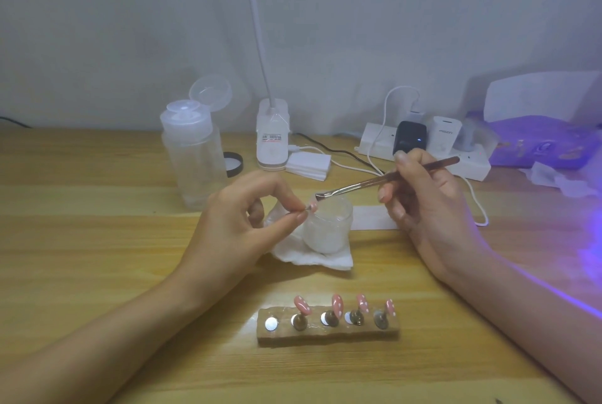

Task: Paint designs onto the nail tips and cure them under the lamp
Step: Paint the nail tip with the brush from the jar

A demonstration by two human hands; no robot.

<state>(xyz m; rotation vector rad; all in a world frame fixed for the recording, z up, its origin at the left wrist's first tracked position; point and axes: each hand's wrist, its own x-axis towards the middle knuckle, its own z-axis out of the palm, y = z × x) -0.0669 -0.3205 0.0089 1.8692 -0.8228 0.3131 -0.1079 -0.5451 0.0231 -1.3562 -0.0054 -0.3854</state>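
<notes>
A pink nail tip (312, 206) is pinched between the thumb and index fingertip of the left hand (234, 224), at the near-left rim of a frosted jar (327, 231). The other fingers are curled loosely behind the pinch. Whether the tip is on a small stand cannot be told.

A brush (387, 178) is gripped pen-style in the right hand (430, 208), with fingers and thumb wrapped round the handle. The bristle end is held over the jar mouth, just beside the pinched tip; contact cannot be told.

The jar is set on a crumpled white tissue (312, 258) on the wooden table (97, 240). A white paper strip (371, 218) is partly hidden behind the jar and the right hand.

Near the front edge a holder block (327, 333) is laid. Four nail tips (337, 303), pink with white dots, are stood on it on small stands. The leftmost magnet disc (271, 324) is bare.

At the back are seen:
- a clear pump bottle (193, 159), flip cap open
- a black lid (234, 164) beside the bottle
- a white desk lamp (272, 139) with a gooseneck
- a stack of cotton pads (308, 163)
- a power strip (423, 157) with chargers plugged in

At far right a white curing lamp (537, 97) is placed, with purple light thrown over the table and the right forearm
</notes>
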